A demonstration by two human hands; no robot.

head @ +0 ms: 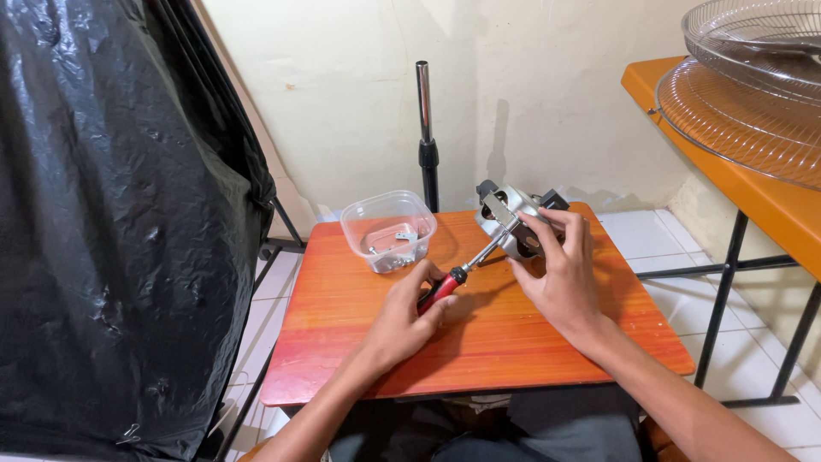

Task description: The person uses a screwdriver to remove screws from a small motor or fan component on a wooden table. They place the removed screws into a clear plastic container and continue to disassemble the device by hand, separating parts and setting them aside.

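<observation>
Head view: driving a screw on the grey metal fan motor point(513, 221) at the far edge of my small orange wooden table point(359, 359).

My left hand point(409, 315) wraps closed around the red-and-black-handled screwdriver point(466, 269); my right hand point(560, 265) clasps the motor's smooth housing. I judge it best to keep the steel shaft in line with the screw and press firmly. A clear plastic tub point(389, 229) of small parts sits near.

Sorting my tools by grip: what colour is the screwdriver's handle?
Red with black, on the screwdriver gripped by the left hand; the head view shows it.
</observation>
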